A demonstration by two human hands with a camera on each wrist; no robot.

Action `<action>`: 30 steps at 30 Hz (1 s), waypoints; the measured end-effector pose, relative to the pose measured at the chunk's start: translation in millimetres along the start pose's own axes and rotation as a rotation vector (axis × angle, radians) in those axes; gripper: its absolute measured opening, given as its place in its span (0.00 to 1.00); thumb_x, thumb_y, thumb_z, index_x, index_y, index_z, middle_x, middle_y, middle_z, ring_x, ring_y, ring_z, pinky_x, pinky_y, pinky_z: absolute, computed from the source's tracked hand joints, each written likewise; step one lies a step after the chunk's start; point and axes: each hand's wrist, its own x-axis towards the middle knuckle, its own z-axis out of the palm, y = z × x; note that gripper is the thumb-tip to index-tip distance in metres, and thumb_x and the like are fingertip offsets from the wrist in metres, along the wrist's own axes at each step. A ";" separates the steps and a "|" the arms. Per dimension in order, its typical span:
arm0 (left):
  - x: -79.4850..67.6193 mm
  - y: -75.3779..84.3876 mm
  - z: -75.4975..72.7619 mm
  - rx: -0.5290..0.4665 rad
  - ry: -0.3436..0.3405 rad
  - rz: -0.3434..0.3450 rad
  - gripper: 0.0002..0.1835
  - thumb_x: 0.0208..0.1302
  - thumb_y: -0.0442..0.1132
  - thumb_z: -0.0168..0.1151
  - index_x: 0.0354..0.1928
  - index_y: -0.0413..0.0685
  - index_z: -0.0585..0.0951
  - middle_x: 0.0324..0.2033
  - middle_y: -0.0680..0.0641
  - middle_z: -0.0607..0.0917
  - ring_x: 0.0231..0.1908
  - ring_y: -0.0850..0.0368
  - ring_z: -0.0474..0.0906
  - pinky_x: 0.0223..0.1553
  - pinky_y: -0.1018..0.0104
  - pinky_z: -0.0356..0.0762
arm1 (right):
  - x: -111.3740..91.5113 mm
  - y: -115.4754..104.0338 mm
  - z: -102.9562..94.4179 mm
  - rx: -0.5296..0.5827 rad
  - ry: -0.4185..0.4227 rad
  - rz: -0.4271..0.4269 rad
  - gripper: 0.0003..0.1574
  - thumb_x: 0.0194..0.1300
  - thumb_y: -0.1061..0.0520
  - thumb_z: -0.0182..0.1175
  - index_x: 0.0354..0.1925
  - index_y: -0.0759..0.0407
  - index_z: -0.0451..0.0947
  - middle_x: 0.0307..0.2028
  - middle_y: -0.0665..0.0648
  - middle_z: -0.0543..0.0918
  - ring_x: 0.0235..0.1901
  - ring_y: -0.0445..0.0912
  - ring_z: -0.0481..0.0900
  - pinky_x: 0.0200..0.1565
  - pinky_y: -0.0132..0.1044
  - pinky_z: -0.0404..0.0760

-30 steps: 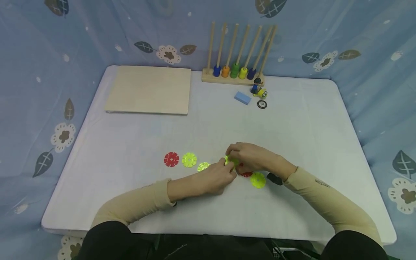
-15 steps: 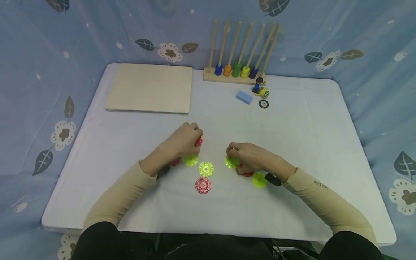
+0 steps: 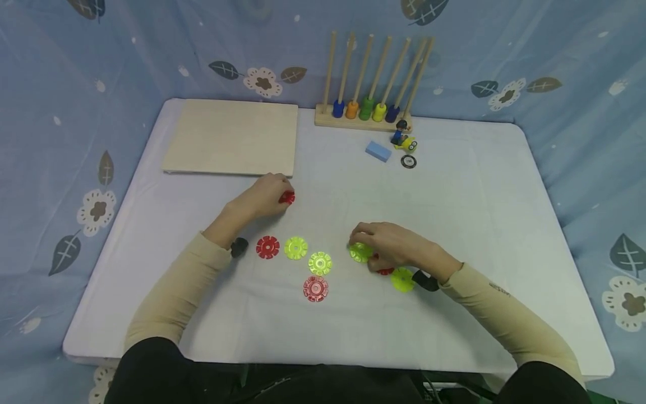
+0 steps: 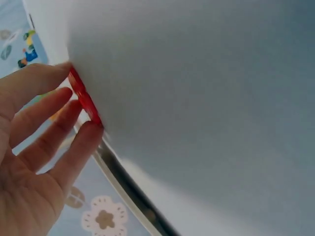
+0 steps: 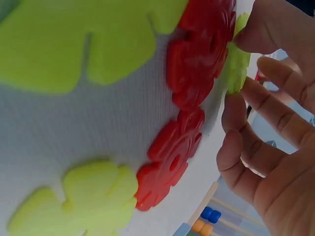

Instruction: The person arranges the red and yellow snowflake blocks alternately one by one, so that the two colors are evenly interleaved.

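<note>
My left hand (image 3: pixel 263 196) pinches a red notched plastic disc (image 3: pixel 287 197) by its edges, just in front of the wooden board's near corner. In the left wrist view, the thumb and fingertips hold the red disc (image 4: pixel 84 96) edge-on. My right hand (image 3: pixel 392 243) pinches a yellow-green notched disc (image 3: pixel 360 252); the right wrist view shows the yellow-green disc (image 5: pixel 238 61) between thumb and fingers. Under that hand lie a partly hidden red disc (image 3: pixel 386 271) and another yellow-green disc (image 3: pixel 402 279). Between the hands are a red disc (image 3: pixel 267 247), yellow-green discs (image 3: pixel 295 248) and another red disc (image 3: pixel 315 288).
A flat wooden board (image 3: pixel 232 137) lies at the back left of the white table (image 3: pixel 479 224). Behind stands a peg rack (image 3: pixel 363 120) with coloured beads. Near it are a blue block (image 3: pixel 378 151), a toy figure on a yellow vehicle (image 3: pixel 405 143) and a black round chip (image 3: pixel 409 161).
My left hand has left the right hand's side and moved left and away from me with a red disc, uncovering discs on the table. The right hand stays about where it was.
</note>
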 end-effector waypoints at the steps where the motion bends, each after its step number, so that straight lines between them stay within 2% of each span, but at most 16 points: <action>1: -1.0 -1.1 -0.4 -0.003 -0.006 0.003 0.18 0.59 0.35 0.64 0.51 0.37 0.82 0.51 0.37 0.81 0.54 0.43 0.75 0.60 0.51 0.71 | 0.1 0.3 -0.8 0.000 0.001 0.005 0.30 0.49 0.58 0.66 0.54 0.48 0.77 0.52 0.48 0.79 0.41 0.42 0.78 0.49 0.40 0.81; 5: -6.5 -2.3 -1.4 -0.020 -0.013 -0.010 0.19 0.59 0.35 0.66 0.53 0.37 0.81 0.53 0.36 0.80 0.56 0.41 0.73 0.62 0.50 0.70 | 3.7 3.3 -7.5 0.018 0.001 0.076 0.32 0.49 0.57 0.68 0.56 0.50 0.76 0.51 0.48 0.80 0.41 0.43 0.80 0.50 0.40 0.82; 8: -9.3 -2.9 -0.6 -0.032 0.000 -0.021 0.20 0.59 0.34 0.67 0.54 0.38 0.81 0.52 0.36 0.80 0.55 0.42 0.73 0.60 0.51 0.70 | 15.5 9.2 -14.4 0.063 0.011 0.150 0.35 0.48 0.56 0.70 0.58 0.52 0.75 0.52 0.51 0.80 0.42 0.44 0.80 0.49 0.40 0.82; 11: -9.1 -3.0 -0.6 -0.056 0.017 -0.030 0.20 0.57 0.33 0.68 0.53 0.38 0.82 0.49 0.37 0.82 0.53 0.42 0.75 0.57 0.51 0.73 | 35.5 16.8 -22.7 0.089 0.046 0.186 0.38 0.49 0.55 0.71 0.60 0.54 0.74 0.54 0.54 0.81 0.43 0.46 0.81 0.50 0.42 0.81; 15: -6.2 -3.5 -0.7 -0.099 0.016 -0.060 0.19 0.55 0.31 0.69 0.51 0.36 0.82 0.48 0.38 0.85 0.51 0.43 0.79 0.55 0.53 0.76 | 71.6 21.9 -32.7 0.086 0.078 0.220 0.38 0.50 0.53 0.71 0.60 0.56 0.73 0.56 0.57 0.81 0.47 0.48 0.81 0.55 0.45 0.78; 17: -5.2 -4.0 -1.2 -0.112 0.002 -0.083 0.19 0.54 0.31 0.70 0.50 0.36 0.83 0.47 0.39 0.86 0.50 0.44 0.80 0.55 0.54 0.77 | 92.5 20.7 -35.7 0.085 0.074 0.242 0.38 0.50 0.51 0.71 0.60 0.56 0.73 0.57 0.57 0.80 0.49 0.49 0.80 0.57 0.45 0.77; 21: -2.8 -1.3 -4.1 -0.075 -0.028 -0.092 0.17 0.53 0.30 0.70 0.47 0.35 0.84 0.42 0.39 0.87 0.45 0.46 0.81 0.52 0.55 0.78 | 126.4 15.8 -36.8 0.108 0.052 0.285 0.38 0.51 0.49 0.70 0.60 0.54 0.73 0.56 0.56 0.80 0.53 0.49 0.78 0.58 0.45 0.76; 25: -0.8 3.0 -7.4 -0.043 -0.042 -0.092 0.15 0.53 0.30 0.70 0.44 0.35 0.84 0.38 0.40 0.87 0.42 0.46 0.81 0.50 0.56 0.79 | 145.3 13.9 -33.9 0.135 0.027 0.315 0.39 0.51 0.50 0.71 0.61 0.53 0.71 0.55 0.55 0.80 0.52 0.49 0.77 0.57 0.44 0.77; 30: -1.2 5.3 -9.4 -0.037 -0.030 -0.093 0.12 0.53 0.29 0.70 0.42 0.36 0.85 0.36 0.42 0.87 0.39 0.48 0.82 0.48 0.58 0.79 | 154.5 14.5 -31.7 0.148 0.035 0.301 0.38 0.50 0.52 0.69 0.61 0.54 0.71 0.54 0.55 0.80 0.50 0.48 0.77 0.55 0.43 0.77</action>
